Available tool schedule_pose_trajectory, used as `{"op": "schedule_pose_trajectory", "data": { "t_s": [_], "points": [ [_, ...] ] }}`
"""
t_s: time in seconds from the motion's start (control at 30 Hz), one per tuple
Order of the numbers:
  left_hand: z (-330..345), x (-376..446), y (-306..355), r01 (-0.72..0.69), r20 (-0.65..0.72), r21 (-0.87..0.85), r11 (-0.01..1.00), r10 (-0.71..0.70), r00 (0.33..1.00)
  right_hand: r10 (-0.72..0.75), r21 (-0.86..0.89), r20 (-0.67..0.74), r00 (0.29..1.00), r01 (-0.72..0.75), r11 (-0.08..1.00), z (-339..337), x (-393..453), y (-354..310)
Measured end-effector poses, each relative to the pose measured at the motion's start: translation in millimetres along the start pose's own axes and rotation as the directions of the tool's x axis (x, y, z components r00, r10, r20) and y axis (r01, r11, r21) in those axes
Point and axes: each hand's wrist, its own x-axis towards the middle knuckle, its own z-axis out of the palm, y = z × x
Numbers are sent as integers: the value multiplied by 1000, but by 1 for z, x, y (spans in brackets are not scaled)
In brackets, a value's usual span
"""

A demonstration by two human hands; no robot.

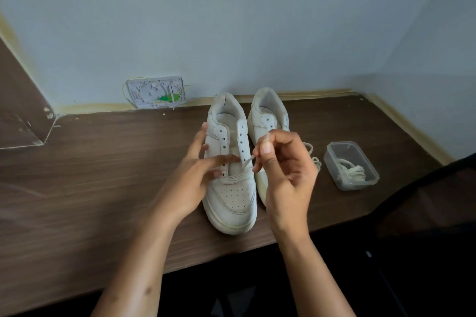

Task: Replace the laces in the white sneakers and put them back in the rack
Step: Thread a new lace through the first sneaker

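While two white leather sneakers stand side by side, toes toward the viewer, on the dark brown wood-grain table [90, 175], the left hand [190, 175] steadies the nearer left sneaker [230, 188], thumb up its outer side and forefinger stretched straight across the empty eyelets. Just beside it, the right hand [286, 170] pinches the tip of a white shoelace [247, 159] over that shoe's lower eyelets, partly hiding the right sneaker [268, 113]. Near them to the right, a clear plastic rectangular tub [351, 165] holds a bundled white lace.
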Motion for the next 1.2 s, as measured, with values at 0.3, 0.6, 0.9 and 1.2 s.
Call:
{"op": "schedule_pose_trajectory", "data": {
  "t_s": [0.3,0.6,0.9,1.2],
  "points": [
    [-15,-7,5,52,42,8,999,-52,998,65,-710,231,971,123,693,-5,-7,39],
    [-10,-5,9,53,-74,44,998,-50,996,49,-837,160,986,109,536,11,-10,47],
    [-8,-6,9,40,-115,46,998,-35,993,399,-778,51,915,-215,591,12,6,40],
    [-1,-7,-1,3,-185,30,1000,3,983,108,-885,61,992,4,466,10,-37,30]
  ]
}}
